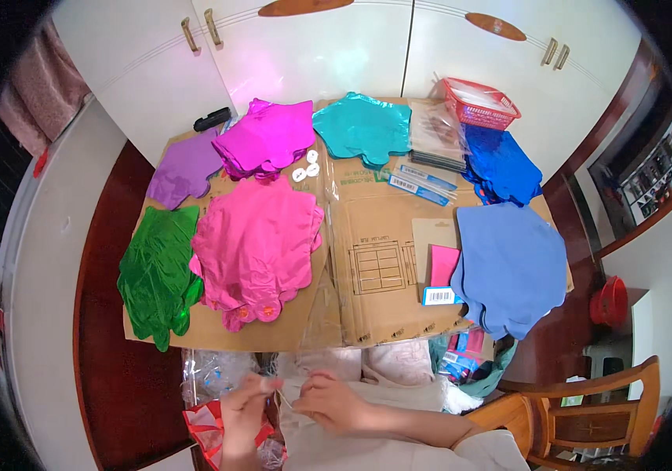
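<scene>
Foil balloons lie sorted in colour stacks on the flattened brown cardboard (367,259), while near, left hand (243,412) and right hand (328,402) pinch a thin clear plastic sleeve (287,396).

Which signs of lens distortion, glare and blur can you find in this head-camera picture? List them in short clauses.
Head view: fisheye bending curves the white cupboard doors and the cardboard sheet toward a black rim; soft glare patches on the cupboard doors and sheen on the pink foil balloon and green foil balloon; left hand and right hand slightly soft at the lower edge.
</scene>
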The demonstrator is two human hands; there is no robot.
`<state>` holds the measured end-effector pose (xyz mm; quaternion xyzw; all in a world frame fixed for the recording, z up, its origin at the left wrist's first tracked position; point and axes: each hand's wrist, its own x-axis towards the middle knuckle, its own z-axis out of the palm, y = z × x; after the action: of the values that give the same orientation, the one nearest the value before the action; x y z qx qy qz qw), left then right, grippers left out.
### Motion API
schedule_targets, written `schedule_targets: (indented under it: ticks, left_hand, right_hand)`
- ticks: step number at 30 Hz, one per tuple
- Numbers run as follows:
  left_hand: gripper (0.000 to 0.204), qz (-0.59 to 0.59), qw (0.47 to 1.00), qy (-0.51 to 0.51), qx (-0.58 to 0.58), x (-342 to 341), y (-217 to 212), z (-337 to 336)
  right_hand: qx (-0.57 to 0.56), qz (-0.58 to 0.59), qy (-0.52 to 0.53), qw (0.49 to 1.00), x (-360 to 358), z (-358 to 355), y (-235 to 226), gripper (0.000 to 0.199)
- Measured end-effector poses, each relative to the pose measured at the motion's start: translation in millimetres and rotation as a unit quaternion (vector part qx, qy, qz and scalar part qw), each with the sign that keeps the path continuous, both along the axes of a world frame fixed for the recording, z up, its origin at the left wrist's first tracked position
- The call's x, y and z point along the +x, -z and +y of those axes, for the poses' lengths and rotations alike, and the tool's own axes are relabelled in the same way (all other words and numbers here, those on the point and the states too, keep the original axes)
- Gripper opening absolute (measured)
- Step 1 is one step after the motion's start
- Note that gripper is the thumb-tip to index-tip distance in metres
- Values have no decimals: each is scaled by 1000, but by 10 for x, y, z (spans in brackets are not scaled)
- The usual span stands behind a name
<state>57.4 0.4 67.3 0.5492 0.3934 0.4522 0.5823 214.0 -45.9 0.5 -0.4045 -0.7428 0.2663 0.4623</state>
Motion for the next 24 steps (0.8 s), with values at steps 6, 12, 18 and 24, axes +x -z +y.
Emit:
schedule_targets:
  ticks: [6, 12, 18, 24]
  left_hand:
    - [10, -26, 981, 188, -33, -258, 189, 85]
    - [10, 274, 919, 175, 225, -144, 92, 194]
    - [6, -1, 998, 60, -30, -170, 155, 17]
    - [8, 186, 957, 224, 11, -328, 250, 96]
  right_hand:
    - [-41, -28, 75, 996, 136, 111, -58, 19]
    - [-12, -7, 21, 1000, 67, 32, -102, 23]
    - [-21, -50, 15, 998, -77, 61, 59, 26]
    - [-9, -64, 51, 997, 9, 88, 138, 26]
